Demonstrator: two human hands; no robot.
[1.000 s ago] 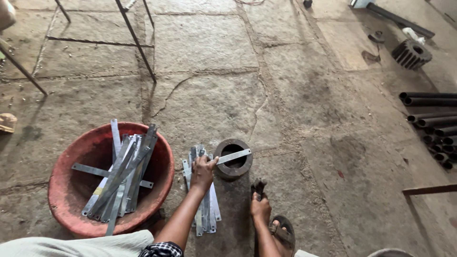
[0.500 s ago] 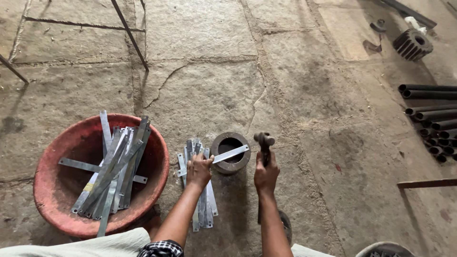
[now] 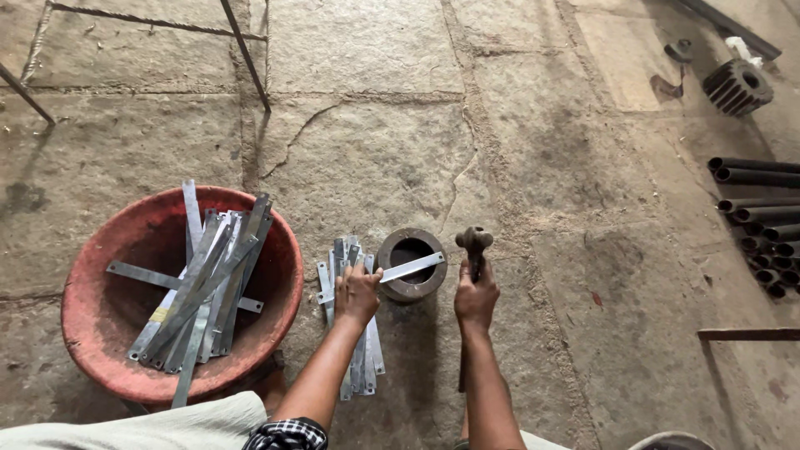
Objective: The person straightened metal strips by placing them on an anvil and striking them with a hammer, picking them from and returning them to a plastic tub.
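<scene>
Strip [image 3: 410,268] is lying flat across the top of the ring [image 3: 410,263], one end reaching past the ring's right rim and the other end pinched in the left hand [image 3: 357,293]. Taking the ring as the landmark and going from the left: far to its left a red basin [image 3: 100,325] is sitting on the stone floor [image 3: 375,150], holding a loose heap of strips [image 3: 204,287] that are crossing one another and leaning against its rim. Above the basin, thin rods of a frame [image 3: 246,54] are slanting over the floor. Just left of the ring a pile [image 3: 360,358] of the same flat strips is lying on the floor, running toward the person, and the left hand is resting over its upper end with fingers closed on the single strip. The ring itself is a short, dark, rusty cylinder standing upright with its hollow showing. Just right of the ring the right hand [image 3: 476,298] is gripping a hammer [image 3: 473,243] by the handle, fist clamped, with the head raised level with the ring's far rim and not touching it. The two hands are apart, one on each side of the ring. Far right of the ring dark pipes [image 3: 754,221] are lying stacked, and well above them a ribbed metal part [image 3: 737,86] is sitting by the wall.
</scene>
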